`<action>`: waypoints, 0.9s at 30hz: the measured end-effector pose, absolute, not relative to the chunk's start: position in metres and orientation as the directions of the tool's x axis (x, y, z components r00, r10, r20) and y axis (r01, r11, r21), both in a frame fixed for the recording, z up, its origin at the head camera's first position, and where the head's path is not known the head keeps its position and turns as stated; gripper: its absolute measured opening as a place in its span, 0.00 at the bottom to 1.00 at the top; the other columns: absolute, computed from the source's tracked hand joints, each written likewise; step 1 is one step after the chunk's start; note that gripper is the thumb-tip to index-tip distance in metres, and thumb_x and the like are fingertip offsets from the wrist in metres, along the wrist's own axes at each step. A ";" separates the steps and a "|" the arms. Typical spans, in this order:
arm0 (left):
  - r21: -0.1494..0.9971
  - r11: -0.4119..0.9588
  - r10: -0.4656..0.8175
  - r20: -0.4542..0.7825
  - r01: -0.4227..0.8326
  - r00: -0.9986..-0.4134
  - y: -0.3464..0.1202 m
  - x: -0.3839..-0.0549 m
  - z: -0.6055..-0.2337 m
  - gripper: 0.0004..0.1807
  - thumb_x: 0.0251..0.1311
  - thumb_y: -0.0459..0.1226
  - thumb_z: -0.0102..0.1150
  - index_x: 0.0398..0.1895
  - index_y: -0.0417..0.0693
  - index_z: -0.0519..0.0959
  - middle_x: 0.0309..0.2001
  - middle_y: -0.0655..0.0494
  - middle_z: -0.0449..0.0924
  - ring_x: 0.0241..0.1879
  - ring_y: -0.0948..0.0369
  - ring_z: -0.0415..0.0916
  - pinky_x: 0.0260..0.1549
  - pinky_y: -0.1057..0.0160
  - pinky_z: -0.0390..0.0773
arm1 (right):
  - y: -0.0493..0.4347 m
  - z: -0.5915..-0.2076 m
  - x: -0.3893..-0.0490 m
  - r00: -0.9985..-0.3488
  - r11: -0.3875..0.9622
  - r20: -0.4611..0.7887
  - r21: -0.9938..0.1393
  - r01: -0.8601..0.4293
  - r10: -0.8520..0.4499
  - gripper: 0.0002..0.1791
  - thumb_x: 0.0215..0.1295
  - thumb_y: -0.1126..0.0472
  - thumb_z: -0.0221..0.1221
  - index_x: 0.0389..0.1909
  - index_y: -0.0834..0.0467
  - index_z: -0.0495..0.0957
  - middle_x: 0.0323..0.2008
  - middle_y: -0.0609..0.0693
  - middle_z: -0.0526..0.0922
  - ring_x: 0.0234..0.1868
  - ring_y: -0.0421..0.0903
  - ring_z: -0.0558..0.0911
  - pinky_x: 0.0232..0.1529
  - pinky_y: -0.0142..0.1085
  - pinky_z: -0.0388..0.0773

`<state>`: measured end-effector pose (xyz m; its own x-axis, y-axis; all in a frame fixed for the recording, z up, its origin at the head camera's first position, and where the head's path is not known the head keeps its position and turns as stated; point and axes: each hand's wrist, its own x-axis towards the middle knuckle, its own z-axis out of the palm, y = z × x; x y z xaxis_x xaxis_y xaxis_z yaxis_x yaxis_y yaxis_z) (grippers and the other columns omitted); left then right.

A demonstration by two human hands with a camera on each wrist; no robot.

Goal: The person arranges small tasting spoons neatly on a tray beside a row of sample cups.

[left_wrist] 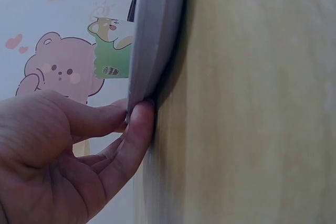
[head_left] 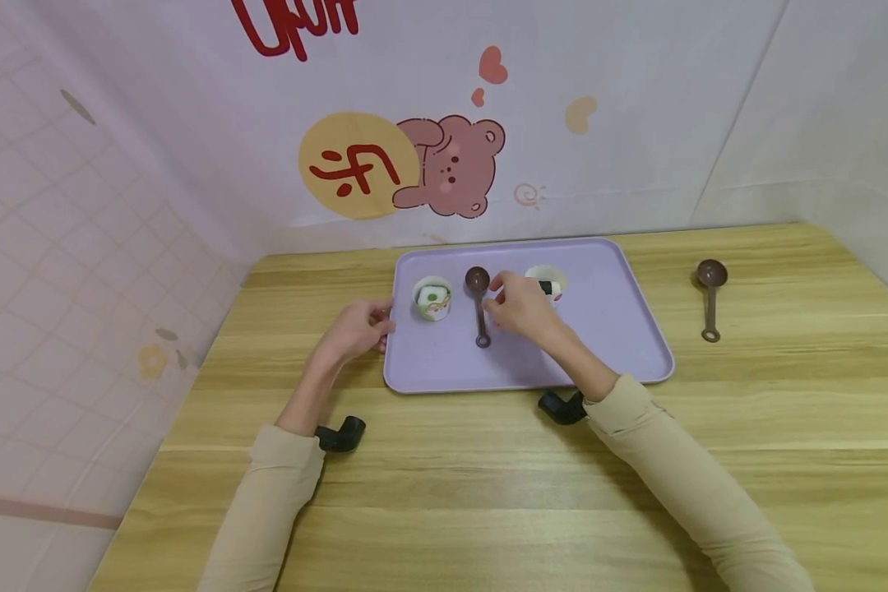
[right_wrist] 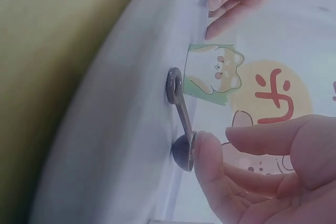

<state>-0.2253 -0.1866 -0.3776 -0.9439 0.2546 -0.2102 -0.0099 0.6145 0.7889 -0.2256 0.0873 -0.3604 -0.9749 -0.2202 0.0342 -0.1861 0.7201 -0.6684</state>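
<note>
Below printed walls (head_left: 622, 156), a table (head_left: 444, 501) holds a tray (head_left: 614, 316)

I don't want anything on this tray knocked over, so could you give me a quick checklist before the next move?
1. Tray braced: ok; the left hand pinches its left edge.
2. Tray spoon lying between the cups: ok.
3. Right hand holding that spoon: not ok; its fingertips are beside the bowl, but the spoon is not between them.
4. Left cup upright: ok.
5. Right cup standing firmly: cannot tell; the right hand hides much of it.
6. Second spoon clear of the tray: ok; it lies on the table to the right.
</note>
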 end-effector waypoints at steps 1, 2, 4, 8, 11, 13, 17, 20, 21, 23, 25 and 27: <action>0.789 0.615 0.257 -0.209 -0.007 -0.944 -0.187 -0.225 -0.378 0.28 0.72 0.26 0.51 0.74 0.32 0.61 0.47 0.36 0.75 0.27 0.57 0.76 0.28 0.64 0.82 | 0.088 -0.360 -0.225 -0.975 0.721 0.043 -0.666 -0.191 -0.219 0.17 0.67 0.65 0.58 0.51 0.71 0.77 0.35 0.61 0.86 0.31 0.51 0.85 0.36 0.42 0.80; 0.788 0.616 0.259 -0.208 -0.004 -0.943 -0.187 -0.226 -0.378 0.28 0.72 0.26 0.51 0.74 0.32 0.61 0.47 0.35 0.76 0.27 0.57 0.76 0.28 0.64 0.82 | 0.089 -0.359 -0.225 -0.974 0.721 0.052 -0.665 -0.197 -0.219 0.17 0.66 0.64 0.58 0.51 0.71 0.77 0.35 0.61 0.86 0.31 0.51 0.85 0.36 0.43 0.80; 0.786 0.618 0.263 -0.205 0.001 -0.943 -0.187 -0.226 -0.378 0.28 0.73 0.26 0.51 0.74 0.32 0.61 0.47 0.35 0.76 0.27 0.57 0.77 0.28 0.64 0.82 | 0.090 -0.359 -0.225 -0.973 0.721 0.072 -0.659 -0.212 -0.221 0.17 0.66 0.65 0.59 0.51 0.70 0.78 0.35 0.61 0.86 0.32 0.52 0.84 0.37 0.43 0.80; 0.788 0.615 0.266 -0.206 0.001 -0.942 -0.187 -0.226 -0.378 0.28 0.72 0.26 0.51 0.74 0.32 0.61 0.48 0.35 0.76 0.28 0.57 0.77 0.29 0.64 0.83 | 0.092 -0.358 -0.223 -0.969 0.706 0.095 -0.669 -0.231 -0.226 0.17 0.64 0.65 0.59 0.51 0.70 0.78 0.35 0.61 0.85 0.33 0.53 0.83 0.37 0.44 0.80; 0.790 0.613 0.265 -0.209 -0.002 -0.941 -0.186 -0.226 -0.377 0.28 0.72 0.26 0.51 0.74 0.32 0.61 0.48 0.35 0.76 0.28 0.57 0.77 0.28 0.64 0.83 | 0.093 -0.357 -0.223 -0.964 0.695 0.117 -0.673 -0.253 -0.237 0.17 0.64 0.66 0.59 0.51 0.70 0.78 0.36 0.61 0.86 0.34 0.53 0.83 0.37 0.44 0.80; 0.791 0.612 0.264 -0.210 -0.005 -0.941 -0.186 -0.226 -0.377 0.28 0.73 0.26 0.51 0.74 0.32 0.61 0.48 0.35 0.76 0.28 0.57 0.76 0.28 0.65 0.82 | 0.094 -0.356 -0.222 -0.960 0.686 0.131 -0.676 -0.269 -0.247 0.17 0.65 0.66 0.60 0.52 0.70 0.78 0.37 0.61 0.86 0.35 0.53 0.84 0.38 0.44 0.81; 0.790 0.613 0.264 -0.210 -0.005 -0.941 -0.186 -0.227 -0.377 0.28 0.73 0.26 0.51 0.74 0.32 0.61 0.47 0.35 0.76 0.28 0.57 0.76 0.29 0.65 0.82 | 0.095 -0.351 -0.219 -0.951 0.665 0.145 -0.686 -0.295 -0.273 0.18 0.67 0.65 0.60 0.54 0.69 0.77 0.39 0.60 0.86 0.39 0.54 0.85 0.40 0.46 0.82; 0.791 0.612 0.265 -0.210 -0.005 -0.941 -0.186 -0.227 -0.377 0.28 0.73 0.26 0.51 0.74 0.32 0.61 0.48 0.35 0.76 0.28 0.57 0.77 0.29 0.64 0.82 | 0.096 -0.347 -0.217 -0.946 0.657 0.145 -0.689 -0.306 -0.289 0.18 0.68 0.64 0.61 0.55 0.68 0.77 0.40 0.60 0.85 0.40 0.55 0.86 0.41 0.46 0.82; 0.792 0.611 0.266 -0.210 -0.004 -0.941 -0.186 -0.227 -0.377 0.28 0.73 0.26 0.51 0.74 0.32 0.61 0.48 0.35 0.76 0.28 0.57 0.77 0.29 0.64 0.82 | 0.097 -0.346 -0.217 -0.944 0.656 0.147 -0.688 -0.312 -0.294 0.18 0.68 0.64 0.61 0.56 0.68 0.77 0.41 0.61 0.85 0.40 0.55 0.86 0.41 0.47 0.82; 0.794 0.609 0.266 -0.208 -0.003 -0.941 -0.186 -0.227 -0.377 0.28 0.73 0.26 0.51 0.74 0.32 0.61 0.47 0.35 0.76 0.29 0.57 0.77 0.29 0.64 0.82 | 0.098 -0.345 -0.217 -0.942 0.651 0.153 -0.689 -0.318 -0.298 0.18 0.69 0.64 0.61 0.56 0.68 0.76 0.42 0.61 0.85 0.40 0.56 0.86 0.42 0.47 0.83; 0.794 0.607 0.268 -0.206 -0.001 -0.941 -0.187 -0.227 -0.377 0.28 0.73 0.26 0.51 0.74 0.32 0.61 0.47 0.36 0.76 0.28 0.56 0.77 0.29 0.64 0.82 | 0.099 -0.344 -0.216 -0.940 0.645 0.158 -0.692 -0.323 -0.301 0.19 0.69 0.64 0.61 0.56 0.69 0.76 0.43 0.63 0.84 0.41 0.56 0.86 0.42 0.47 0.83; 0.793 0.609 0.268 -0.208 -0.002 -0.941 -0.188 -0.226 -0.378 0.28 0.73 0.26 0.51 0.74 0.33 0.61 0.46 0.36 0.76 0.28 0.56 0.77 0.29 0.64 0.82 | 0.101 -0.343 -0.214 -0.940 0.635 0.161 -0.702 -0.323 -0.299 0.19 0.68 0.64 0.62 0.57 0.69 0.76 0.43 0.63 0.84 0.40 0.57 0.86 0.42 0.47 0.84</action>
